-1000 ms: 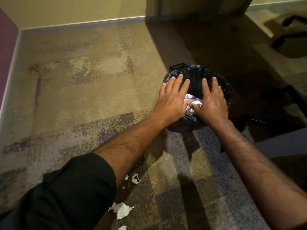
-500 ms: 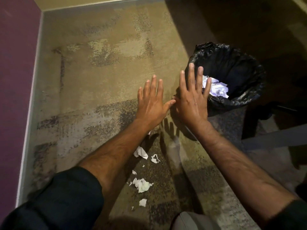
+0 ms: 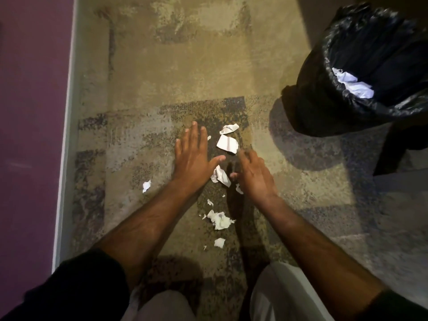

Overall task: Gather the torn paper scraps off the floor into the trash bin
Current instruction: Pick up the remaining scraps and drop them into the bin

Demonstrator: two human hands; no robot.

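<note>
Several white torn paper scraps lie on the patterned carpet: a large flat scrap [image 3: 227,143], a curled one [image 3: 229,128] above it, a crumpled piece [image 3: 221,177] between my hands, a wad [image 3: 220,220] nearer me, and a stray bit [image 3: 146,185] to the left. My left hand [image 3: 194,158] hovers flat with fingers spread, holding nothing. My right hand [image 3: 252,174] is blurred, fingers apart, just right of the crumpled piece. The trash bin [image 3: 324,96], lined with a black bag, stands at the upper right with white paper [image 3: 352,83] inside.
A purple wall [image 3: 30,135] with a pale baseboard [image 3: 66,140] runs down the left side. My knees in light trousers [image 3: 284,295] fill the bottom edge. A dark object [image 3: 398,149] lies right of the bin in shadow.
Both hands came away from the bin, empty, and dropped down and left over the scraps on the carpet. The view tilted downward, so the bin now sits at the upper right.
</note>
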